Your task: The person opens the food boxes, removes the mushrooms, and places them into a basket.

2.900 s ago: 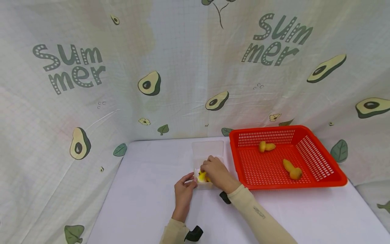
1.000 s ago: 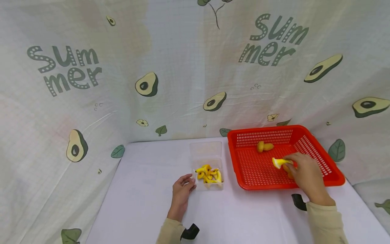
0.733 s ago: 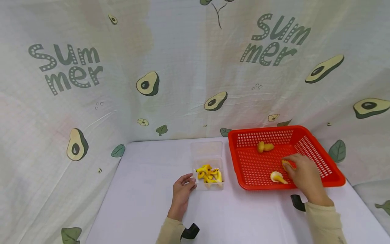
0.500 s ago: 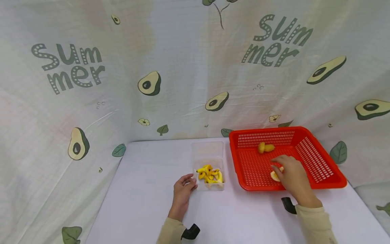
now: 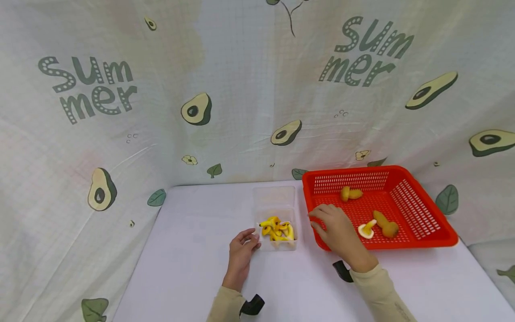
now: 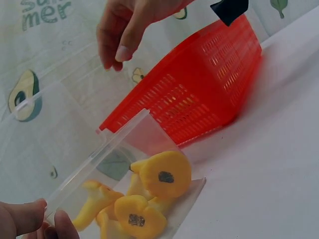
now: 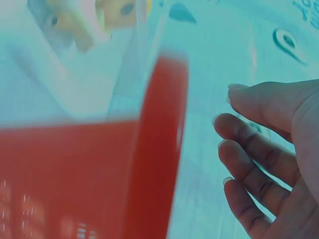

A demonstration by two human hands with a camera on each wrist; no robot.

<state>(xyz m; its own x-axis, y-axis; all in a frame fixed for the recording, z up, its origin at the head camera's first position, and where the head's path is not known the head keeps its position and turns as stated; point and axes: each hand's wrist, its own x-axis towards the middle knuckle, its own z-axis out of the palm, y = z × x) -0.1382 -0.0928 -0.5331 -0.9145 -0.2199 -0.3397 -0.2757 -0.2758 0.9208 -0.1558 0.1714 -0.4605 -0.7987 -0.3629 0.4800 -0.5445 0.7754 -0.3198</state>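
Observation:
My left hand [image 5: 242, 255] pinches the left wall of a clear plastic box [image 5: 276, 245], whose hinged lid stands open at the back. Inside the box several small yellow toy mushrooms [image 6: 167, 174] lie in a heap. Over the left rim of a red plastic basket [image 5: 386, 245] is my right hand [image 5: 337, 230], its fingers loosely bent around nothing. Three mushrooms are in the basket: a yellow one with a white underside [image 5: 366, 230] near the front, a brownish one [image 5: 386, 224] right beside it, and another brownish one [image 5: 350, 193] toward the back.
The box and the basket stand side by side on a white-covered table [image 5: 193, 250], a narrow gap between them. Behind the table hangs a pale curtain [image 5: 237, 80] printed with avocados and lettering.
My right hand took a yellow mushroom from the box, let it go in the basket beside a brownish one, then moved back left over the basket rim. The left hand stayed at the box.

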